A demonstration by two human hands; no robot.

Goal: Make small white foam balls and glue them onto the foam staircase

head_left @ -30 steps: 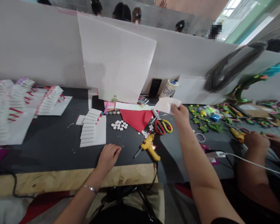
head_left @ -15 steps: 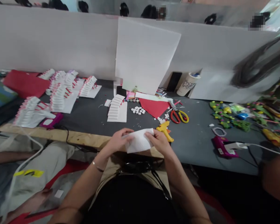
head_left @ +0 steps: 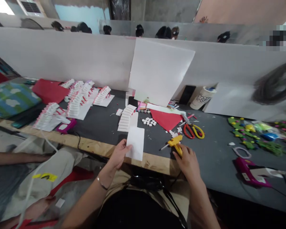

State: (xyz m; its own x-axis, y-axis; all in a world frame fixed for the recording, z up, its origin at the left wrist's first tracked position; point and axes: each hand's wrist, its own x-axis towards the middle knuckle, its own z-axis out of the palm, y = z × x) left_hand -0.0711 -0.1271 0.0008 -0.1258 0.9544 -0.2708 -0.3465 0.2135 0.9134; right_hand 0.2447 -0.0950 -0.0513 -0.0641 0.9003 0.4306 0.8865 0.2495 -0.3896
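Note:
A white card (head_left: 136,144) is pinched in my left hand (head_left: 119,153) by its left edge, over the table's front edge. My right hand (head_left: 187,159) has its fingers around the handle of a yellow glue gun (head_left: 175,140), whose nozzle points left. Beyond the card lies a fan of white strips (head_left: 125,119) on another white piece. Small white round pieces (head_left: 149,121) sit in a cluster to its right. Red paper (head_left: 166,118) lies behind the glue gun, and scissors with red and yellow handles (head_left: 194,131) rest to the right.
Finished-looking white and pink stepped pieces (head_left: 76,101) stand at the left. A cup (head_left: 202,98) and a dark phone (head_left: 187,94) are near the white partition (head_left: 97,60). At the right are green decorations (head_left: 244,132) and a purple power strip (head_left: 250,173). Another person's arm shows at lower left.
My right hand has let go of the white card and moved right onto the glue gun. The card now hangs from my left hand alone, turned upright. The view has shifted.

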